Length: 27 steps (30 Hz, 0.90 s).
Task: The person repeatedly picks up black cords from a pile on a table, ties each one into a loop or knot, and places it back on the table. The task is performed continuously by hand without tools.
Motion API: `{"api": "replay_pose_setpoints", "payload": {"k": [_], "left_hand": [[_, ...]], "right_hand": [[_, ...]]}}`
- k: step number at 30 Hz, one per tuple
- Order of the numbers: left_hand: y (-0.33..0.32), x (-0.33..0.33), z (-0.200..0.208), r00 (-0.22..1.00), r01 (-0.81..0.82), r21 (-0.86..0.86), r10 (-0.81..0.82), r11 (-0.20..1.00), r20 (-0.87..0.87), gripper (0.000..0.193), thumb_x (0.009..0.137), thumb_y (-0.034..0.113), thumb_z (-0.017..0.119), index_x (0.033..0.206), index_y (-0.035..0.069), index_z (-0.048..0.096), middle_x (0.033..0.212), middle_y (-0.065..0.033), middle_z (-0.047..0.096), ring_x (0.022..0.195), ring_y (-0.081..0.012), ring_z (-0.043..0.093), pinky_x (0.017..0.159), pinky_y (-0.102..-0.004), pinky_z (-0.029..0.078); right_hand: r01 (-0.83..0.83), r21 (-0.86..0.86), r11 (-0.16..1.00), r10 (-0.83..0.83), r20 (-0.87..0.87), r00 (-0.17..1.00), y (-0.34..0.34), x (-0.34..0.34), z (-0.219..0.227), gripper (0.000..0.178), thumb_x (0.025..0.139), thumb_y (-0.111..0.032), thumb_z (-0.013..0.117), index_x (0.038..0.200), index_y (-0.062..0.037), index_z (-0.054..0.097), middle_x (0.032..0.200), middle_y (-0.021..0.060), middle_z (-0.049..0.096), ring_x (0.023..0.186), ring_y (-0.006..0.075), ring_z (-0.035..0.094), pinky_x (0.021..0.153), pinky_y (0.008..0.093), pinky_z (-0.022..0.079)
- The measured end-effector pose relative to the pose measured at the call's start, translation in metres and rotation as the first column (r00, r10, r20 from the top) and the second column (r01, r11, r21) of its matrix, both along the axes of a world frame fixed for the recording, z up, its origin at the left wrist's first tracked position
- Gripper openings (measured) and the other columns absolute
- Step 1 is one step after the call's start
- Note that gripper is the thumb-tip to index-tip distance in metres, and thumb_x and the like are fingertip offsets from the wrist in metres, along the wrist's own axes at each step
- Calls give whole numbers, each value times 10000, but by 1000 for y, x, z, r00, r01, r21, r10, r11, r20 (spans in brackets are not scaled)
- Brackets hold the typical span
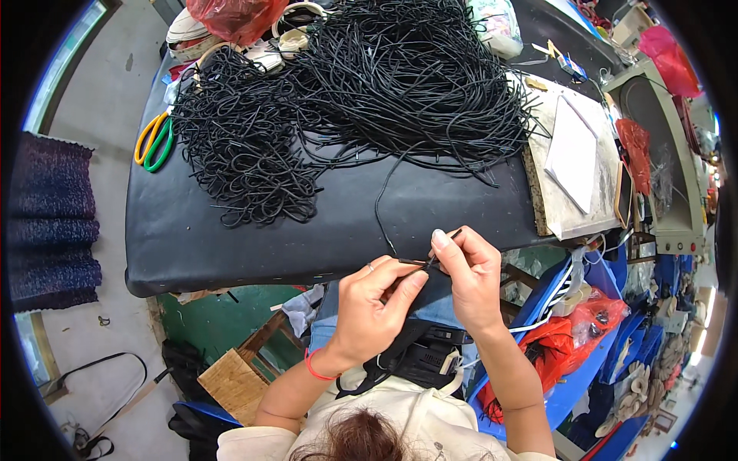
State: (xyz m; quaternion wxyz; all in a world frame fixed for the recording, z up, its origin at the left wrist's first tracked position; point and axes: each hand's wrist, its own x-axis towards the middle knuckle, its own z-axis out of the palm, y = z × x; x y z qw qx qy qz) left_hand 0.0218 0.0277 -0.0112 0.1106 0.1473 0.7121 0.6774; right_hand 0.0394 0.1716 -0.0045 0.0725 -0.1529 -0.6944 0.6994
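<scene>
Both hands meet just off the near edge of the black padded table (346,223), pinching a thin black cord (380,198) between them. My left hand (377,303) has thumb and forefinger closed on it, with a ring on one finger and a red band at the wrist. My right hand (470,280) grips the cord with thumb and fingers, and a short end pokes up past the thumb. From there the cord runs up over the table toward a large heap of black cords (415,84). Left of it lies a smaller pile of looped black cords (246,138).
Scissors with orange and green handles (156,142) lie at the table's left edge. A board with white paper (573,154) stands at the right. Red plastic bags (238,17) sit at the back left, and a blue bin (565,388) holding a red bag is beside my right arm.
</scene>
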Motion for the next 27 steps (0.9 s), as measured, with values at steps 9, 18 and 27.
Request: {"api": "replay_pose_setpoints", "payload": {"k": [9,18,27], "left_hand": [[-15,-25,3,887,116,367,-263,923,380,280,915,134,508,1130,-45,524,1000,-134,614,888,-168,610,785,-275,504],[-15,-29,6,854,-63,472,-197,880,481,302,947,211,451,1059,-43,570,952,-134,623,848,-160,610,760,-276,503],[-96,-103,25,595,-771,-359,396,525,-699,182,808,168,646,953,59,644,1010,-87,566,968,-242,481,851,-352,379]], "right_hand": [[-134,-164,977,159,155,975,10,-12,11,385,930,-349,468,797,-9,592,688,2,540,610,44,456,539,194,367],[-131,-319,939,185,144,972,7,-16,4,573,956,-458,309,923,25,614,772,57,567,665,100,525,581,221,423],[127,967,221,463,-219,859,14,-79,-16,200,713,-62,557,903,-34,614,899,71,535,843,216,504,717,327,408]]}}
